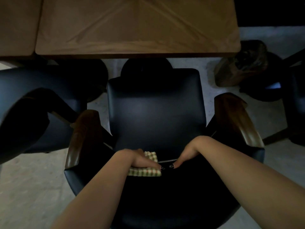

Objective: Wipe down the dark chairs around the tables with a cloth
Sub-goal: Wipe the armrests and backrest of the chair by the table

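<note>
A dark padded chair (155, 109) with brown wooden armrests (237, 118) stands right below me, pushed toward a wooden table (137, 25). A folded checked green and cream cloth (145, 173) lies over the inner top edge of the chair's backrest. My left hand (142, 160) lies on the cloth with straight fingers, pressing it against the backrest. My right hand (184, 156) rests on the backrest beside it, fingertips touching the edge just right of the cloth. Both hands have dark painted nails.
A second dark chair (38, 100) stands close on the left, its armrest nearly touching mine. Another wooden table (16, 25) adjoins at the far left. A brown bag (239, 66) sits on the light floor to the right, by a further dark chair (293, 96).
</note>
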Demonstrator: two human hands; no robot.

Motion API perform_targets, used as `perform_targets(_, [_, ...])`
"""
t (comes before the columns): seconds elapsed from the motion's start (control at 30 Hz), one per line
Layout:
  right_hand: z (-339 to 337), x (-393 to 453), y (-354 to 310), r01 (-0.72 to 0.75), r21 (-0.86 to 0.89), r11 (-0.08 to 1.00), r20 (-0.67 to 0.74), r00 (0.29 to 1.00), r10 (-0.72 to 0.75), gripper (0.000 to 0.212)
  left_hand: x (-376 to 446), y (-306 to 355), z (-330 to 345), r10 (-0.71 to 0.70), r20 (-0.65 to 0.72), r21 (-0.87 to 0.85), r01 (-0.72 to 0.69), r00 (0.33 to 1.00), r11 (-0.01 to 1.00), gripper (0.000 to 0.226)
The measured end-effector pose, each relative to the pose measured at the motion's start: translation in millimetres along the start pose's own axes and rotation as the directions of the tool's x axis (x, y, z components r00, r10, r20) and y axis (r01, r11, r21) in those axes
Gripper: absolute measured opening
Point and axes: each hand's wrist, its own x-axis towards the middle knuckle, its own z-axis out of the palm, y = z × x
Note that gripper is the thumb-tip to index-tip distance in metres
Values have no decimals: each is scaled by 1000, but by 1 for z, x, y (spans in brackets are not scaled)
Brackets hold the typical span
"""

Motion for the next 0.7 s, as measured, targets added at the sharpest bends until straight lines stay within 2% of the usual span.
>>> perform_targets(0.17, [-18,-2,-11,54,-39,998,-71,996,-57,49,3,-9,-24,-20,5,-34,20,1000,999,143])
perform_targets(0.3, [-24,0,-15,72,-45,996,-91,993,-76,52,7,-13,-32,-31,22,-37,32,999,999,142])
perform_targets(0.37, [-22,3,-17,62,-47,997,-105,992,-66,59,7,-16,-30,-37,14,-40,38,999,998,142])
perform_targets(0.47, [-16,10,-18,52,-70,996,-191,979,-65,88,7,-19,-22,-42,-10,-18,41,999,999,142])
perform_targets(0.6, [-10,8,-17,53,-102,993,-223,972,-75,96,1,-21,-17,-42,-28,-64,40,999,997,141])
perform_targets(0.7, [-3,1,-16,40,-211,977,-353,929,-115,102,-12,-25,-14,9,-104,-117,-21,995,993,117])
